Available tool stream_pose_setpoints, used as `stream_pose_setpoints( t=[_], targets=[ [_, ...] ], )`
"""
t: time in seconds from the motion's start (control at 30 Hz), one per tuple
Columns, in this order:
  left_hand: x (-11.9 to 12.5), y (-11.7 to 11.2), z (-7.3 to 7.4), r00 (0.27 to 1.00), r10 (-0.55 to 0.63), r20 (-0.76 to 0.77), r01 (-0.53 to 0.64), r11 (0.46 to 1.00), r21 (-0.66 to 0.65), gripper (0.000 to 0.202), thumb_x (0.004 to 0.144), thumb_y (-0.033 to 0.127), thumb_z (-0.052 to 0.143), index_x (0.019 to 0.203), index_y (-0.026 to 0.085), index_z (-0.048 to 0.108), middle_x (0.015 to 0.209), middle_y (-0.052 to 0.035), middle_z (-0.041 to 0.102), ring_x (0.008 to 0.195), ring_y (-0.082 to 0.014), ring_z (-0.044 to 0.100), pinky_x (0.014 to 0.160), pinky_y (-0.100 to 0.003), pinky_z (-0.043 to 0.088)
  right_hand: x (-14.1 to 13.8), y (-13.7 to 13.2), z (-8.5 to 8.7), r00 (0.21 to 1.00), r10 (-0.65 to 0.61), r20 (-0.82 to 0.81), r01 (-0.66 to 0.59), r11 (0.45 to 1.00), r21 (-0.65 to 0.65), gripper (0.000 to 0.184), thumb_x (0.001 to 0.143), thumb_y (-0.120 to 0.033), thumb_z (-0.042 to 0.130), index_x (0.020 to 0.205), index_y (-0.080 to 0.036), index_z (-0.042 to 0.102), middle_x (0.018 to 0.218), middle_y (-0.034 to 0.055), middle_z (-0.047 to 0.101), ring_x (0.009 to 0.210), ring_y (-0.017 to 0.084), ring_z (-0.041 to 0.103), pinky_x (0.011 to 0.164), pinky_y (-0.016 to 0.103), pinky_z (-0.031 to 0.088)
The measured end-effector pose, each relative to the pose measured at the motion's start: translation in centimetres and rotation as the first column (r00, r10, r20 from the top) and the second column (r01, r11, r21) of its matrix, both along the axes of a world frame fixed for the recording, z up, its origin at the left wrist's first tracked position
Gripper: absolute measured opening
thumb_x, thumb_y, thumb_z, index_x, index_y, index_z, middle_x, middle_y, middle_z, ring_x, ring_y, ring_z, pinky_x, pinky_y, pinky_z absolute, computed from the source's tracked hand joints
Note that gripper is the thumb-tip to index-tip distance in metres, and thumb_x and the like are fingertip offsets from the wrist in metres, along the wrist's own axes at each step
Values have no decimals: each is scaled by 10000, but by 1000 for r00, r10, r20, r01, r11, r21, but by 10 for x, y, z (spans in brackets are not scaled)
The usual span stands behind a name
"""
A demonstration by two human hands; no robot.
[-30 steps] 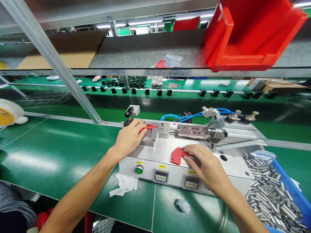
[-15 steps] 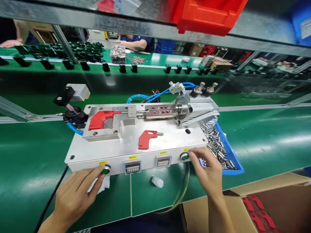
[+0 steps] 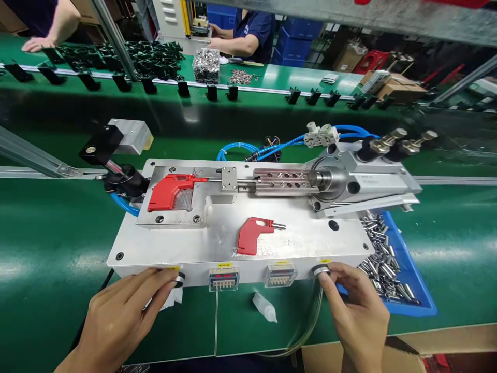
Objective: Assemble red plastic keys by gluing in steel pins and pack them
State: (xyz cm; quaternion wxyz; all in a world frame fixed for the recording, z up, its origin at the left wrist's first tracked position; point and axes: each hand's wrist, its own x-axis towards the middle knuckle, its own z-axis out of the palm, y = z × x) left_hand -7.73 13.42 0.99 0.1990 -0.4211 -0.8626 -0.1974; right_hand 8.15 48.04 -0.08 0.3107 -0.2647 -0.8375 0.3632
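My left hand (image 3: 126, 308) is at the left push button (image 3: 179, 280) on the front of a silver press fixture (image 3: 155, 246), its thumb and fingers closed around it. At the right push button (image 3: 321, 269), my right hand (image 3: 355, 305) has its thumb on the face and its index finger curled over the top. A red gun-shaped plastic part (image 3: 166, 191) sits in the fixture's left nest, its tip lined up with a metal rod (image 3: 213, 180). A second red part (image 3: 250, 235), with a metal pin sticking out of it, lies flat on the fixture's top plate.
A blue tray (image 3: 421, 290) of metal pins stands at the right. Two counters (image 3: 224, 280) and a small white bottle (image 3: 265, 306) are between my hands. An air cylinder (image 3: 365, 176) and blue hoses (image 3: 236, 146) sit behind. Across the bench, a person (image 3: 248, 36) works near black parts (image 3: 155, 57).
The view has tipped downward and closer. Both hands have moved onto the push buttons, covering the green faces that showed before. The red parts lie as they were.
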Motion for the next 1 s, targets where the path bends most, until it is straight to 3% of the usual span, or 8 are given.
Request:
stream_pose_setpoints(
  t=[0.2, 0.33, 0.47, 0.57, 0.67, 0.87, 0.93, 1.0],
  targets=[
    [-7, 1, 18, 945, -167, 282, 120, 977, 179, 142, 1127, 314, 552, 1051, 245, 651, 799, 22, 775, 573, -127, 721, 516, -216, 548, -1, 0, -1, 996, 86, -31, -87, 996, -24, 222, 972, -447, 741, 1022, -233, 708, 759, 9, 637, 691, 191, 634, 685, 337, 581],
    [-9, 33, 38, 915, -326, 237, 243, 915, 323, 91, 1102, 205, 559, 1097, 241, 642, 893, -13, 758, 747, -155, 740, 682, -244, 594, -4, -6, -8, 995, 84, -60, -81, 996, 47, 249, 979, -450, 731, 1084, -232, 671, 792, 4, 611, 717, 191, 620, 711, 348, 567],
    [-17, 99, 61, 955, -216, 203, 213, 976, 35, 294, 1050, 336, 637, 1307, 198, 597, 1260, -134, 705, 1000, -276, 752, 727, -344, 621, -6, -14, -16, 992, 43, -119, -28, 993, 118, 284, 977, -451, 742, 1118, -222, 652, 823, 2, 597, 730, 185, 604, 713, 345, 546],
    [-30, 142, 77, 957, -85, 276, 164, 946, -278, 248, 1015, 278, 627, 1238, 169, 636, 1217, -143, 671, 947, -304, 747, 651, -347, 587, -6, -16, -18, 989, 52, -138, -33, 990, 134, 287, 994, -444, 724, 1150, -217, 643, 852, 16, 610, 757, 191, 615, 720, 348, 555],
    [-40, 151, 87, 950, -90, 300, 195, 920, -341, 194, 988, 177, 565, 1149, 143, 667, 1154, -141, 663, 870, -288, 742, 673, -372, 588, -6, -17, -17, 987, 76, -144, -54, 987, 154, 294, 996, -447, 723, 1159, -216, 641, 863, 24, 617, 760, 194, 617, 718, 353, 559],
    [-9, 46, 54, 821, -454, 346, 398, 890, 224, 292, 1005, 156, 569, 1268, 254, 650, 1171, -78, 737, 1025, -229, 736, 856, -346, 625, -3, -15, -22, 982, 71, -175, -47, 989, 137, 297, 1000, -426, 729, 1200, -226, 636, 842, 12, 592, 725, 194, 597, 710, 363, 557],
    [-1, -7, 23, 898, -296, 327, 170, 916, 362, 308, 985, 205, 616, 1280, 280, 661, 1174, -95, 746, 1082, -258, 730, 891, -387, 628, -1, -14, -28, 982, 29, -188, -6, 992, 124, 302, 992, -406, 749, 1217, -231, 649, 842, 19, 588, 722, 203, 587, 722, 382, 547],
    [-6, -57, -8, 886, 69, 458, -279, 869, 409, 235, 989, 313, 621, 1209, 246, 668, 1103, -97, 743, 874, -220, 724, 747, -354, 612, -3, -13, -35, 980, 44, -195, -33, 998, 60, 331, 993, -386, 757, 1271, -239, 654, 883, 44, 604, 763, 223, 595, 759, 405, 550]
  ],
)
